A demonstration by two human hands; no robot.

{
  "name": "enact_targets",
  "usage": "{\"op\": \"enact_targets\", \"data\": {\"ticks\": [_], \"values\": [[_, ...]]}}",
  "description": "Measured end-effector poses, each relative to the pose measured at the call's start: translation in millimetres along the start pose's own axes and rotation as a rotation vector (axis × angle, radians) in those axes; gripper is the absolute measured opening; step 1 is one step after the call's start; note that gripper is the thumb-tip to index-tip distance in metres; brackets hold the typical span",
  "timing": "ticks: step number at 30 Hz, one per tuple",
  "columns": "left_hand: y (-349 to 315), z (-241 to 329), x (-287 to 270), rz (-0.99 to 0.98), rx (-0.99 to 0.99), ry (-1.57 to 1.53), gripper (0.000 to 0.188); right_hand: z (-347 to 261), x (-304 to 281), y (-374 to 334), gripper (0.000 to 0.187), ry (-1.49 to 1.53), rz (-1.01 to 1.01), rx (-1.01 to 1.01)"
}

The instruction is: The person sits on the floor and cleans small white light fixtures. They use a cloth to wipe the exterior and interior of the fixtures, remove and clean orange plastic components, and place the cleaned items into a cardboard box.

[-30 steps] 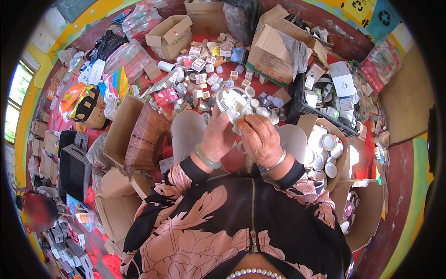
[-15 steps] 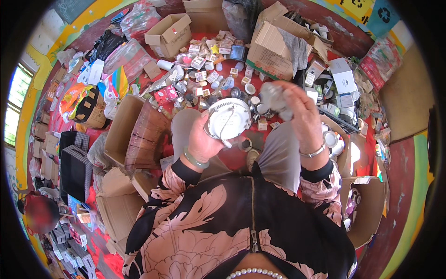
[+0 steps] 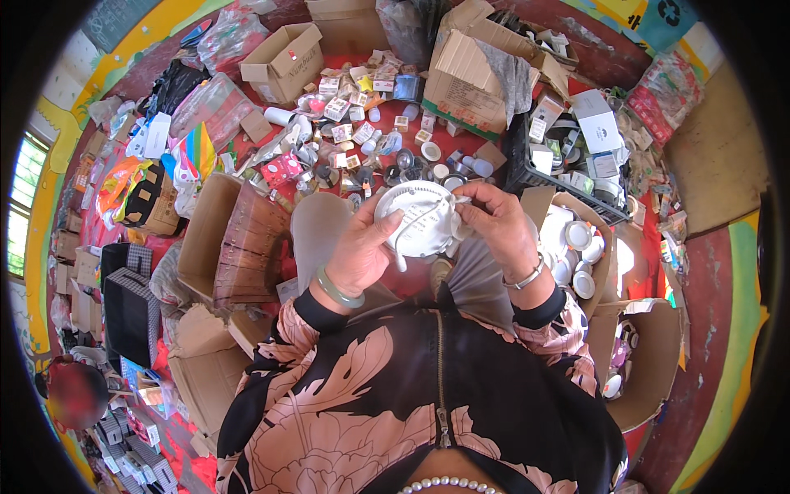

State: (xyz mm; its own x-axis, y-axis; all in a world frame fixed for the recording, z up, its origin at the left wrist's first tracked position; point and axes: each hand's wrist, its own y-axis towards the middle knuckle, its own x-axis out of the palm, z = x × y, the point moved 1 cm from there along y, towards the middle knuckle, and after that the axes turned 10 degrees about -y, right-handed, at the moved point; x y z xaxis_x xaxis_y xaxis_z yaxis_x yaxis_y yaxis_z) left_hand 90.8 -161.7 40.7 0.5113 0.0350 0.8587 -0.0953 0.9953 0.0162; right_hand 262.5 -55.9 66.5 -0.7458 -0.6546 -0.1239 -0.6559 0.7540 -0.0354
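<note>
Far out at nine o'clock: a black checked case (image 3: 130,292) beside flattened cardboard. Nearer in, at about ten: an open brown carton (image 3: 234,239) lying tipped on the red floor (image 3: 411,280). Just left of centre: the left hand (image 3: 362,251), green bangle (image 3: 337,290) at the wrist, thumb and fingers curled around the left rim of a round white disc-shaped fitting (image 3: 418,218), clamped on it. Dead centre, slightly toward twelve: that white fitting, held up above the lap between both hands, a thin white cord trailing across its face and down at six o'clock. Behind it, at twelve: a scatter of small boxes and round caps (image 3: 370,140), then a larger cardboard box (image 3: 469,82) draped with grey cloth. Just right of centre, at about two from the fitting: the right hand (image 3: 500,226), silver bracelet (image 3: 527,276) on the wrist, fingertips pinched on the fitting's right edge, touching it. Further toward three: a carton (image 3: 609,247) filled with more round white fittings (image 3: 576,247). Up at one to two o'clock: a black crate (image 3: 568,173) stacked with white boxes.
</note>
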Motion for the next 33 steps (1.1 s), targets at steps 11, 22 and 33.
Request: {"op": "enact_targets", "data": {"ticks": [11,22,33], "values": [[-11,-3,8,-0.193,0.005,0.822,0.034,-35,2,-13,0.017,-0.466,-0.106,-0.294],[-7,4,14,-0.147,0.034,0.872,0.027,-48,-6,10,0.016,-0.638,-0.342,-0.254],[-9,12,6,-0.069,0.247,0.532,0.026,-2,7,-16,0.015,-0.022,-0.010,-0.158]]}}
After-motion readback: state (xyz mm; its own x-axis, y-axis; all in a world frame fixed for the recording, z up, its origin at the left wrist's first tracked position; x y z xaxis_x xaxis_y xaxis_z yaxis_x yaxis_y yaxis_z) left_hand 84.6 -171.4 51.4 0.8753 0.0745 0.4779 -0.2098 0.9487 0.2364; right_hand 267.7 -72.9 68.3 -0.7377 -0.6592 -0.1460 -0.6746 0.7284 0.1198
